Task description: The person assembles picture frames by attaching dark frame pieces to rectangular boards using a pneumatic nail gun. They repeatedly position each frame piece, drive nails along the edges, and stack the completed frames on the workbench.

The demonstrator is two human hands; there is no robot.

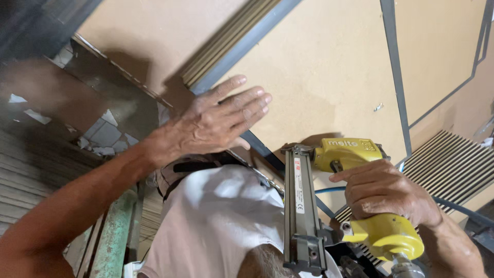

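Right hand (383,198) wraps the grip of a yellow pneumatic nail gun (355,206), fingers curled tight round the handle, index finger up near the trigger area. Gun sits low right in the head view, nose pointing at the tan fibreboard panel (329,72), long grey magazine (301,206) running back toward the camera. Whether the nose actually touches the board: cannot tell, the tip is hidden by the yellow body. Blue air hose (329,190) shows just beside the gun, passing behind the magazine.

Left hand (218,121) is flat and spread, fingers straight and close together, palm pressed on the panel right at a dark grey trim strip (242,49) that runs diagonally across the board. It holds nothing, just bears down.

Handling judgement: the gun looks heavy and rigid, metal body, weight towards the head and magazine, so the handle is the place to hold it, a full-fist grip as here. The hose likely drags a bit at the base. The board looks stiff but thin, smooth surface, probably flexes if unsupported. The trim strip looks light, narrow, likely to slide unless pinned by a palm.

Outward: more grey strips (396,77) cross the panel to the right, a ribbed slatted panel (453,164) lies far right, a green metal frame (110,231) low left, cracked tiled floor (103,134) beyond. The person's pale shirt (221,221) fills bottom centre.
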